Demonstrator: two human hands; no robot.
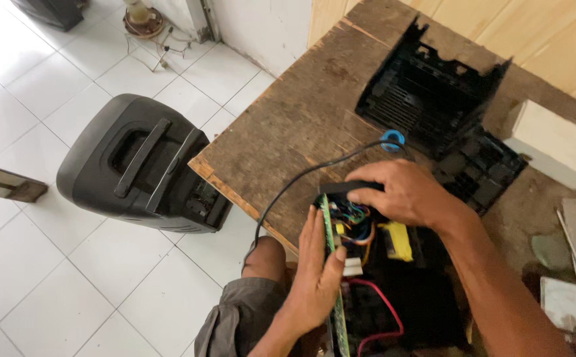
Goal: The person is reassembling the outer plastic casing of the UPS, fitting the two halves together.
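Both hands work at the near edge of a worn, dark wooden table (301, 112). With fingers straight and together, the left hand (314, 277) lies flat against the outer face of a green circuit board (336, 311) standing on edge, thumb hooked over its top edge; it is not closed around anything. Over the far end of the board the right hand (403, 193) curls, its fingertips pressed on a small black plastic block (341, 188) where a thin black cable (288, 188) enters; whether it truly clamps the block I cannot tell. Coloured wires (354, 221), a yellow component (398, 241) and a red lead (384, 311) sit in the open black unit just beside the board. Farther back stands an empty black plastic housing (427, 92), with a blue ring (392, 139) near it. On the white tiled floor (50, 106) lies a black speaker cabinet (136, 165) on its side.
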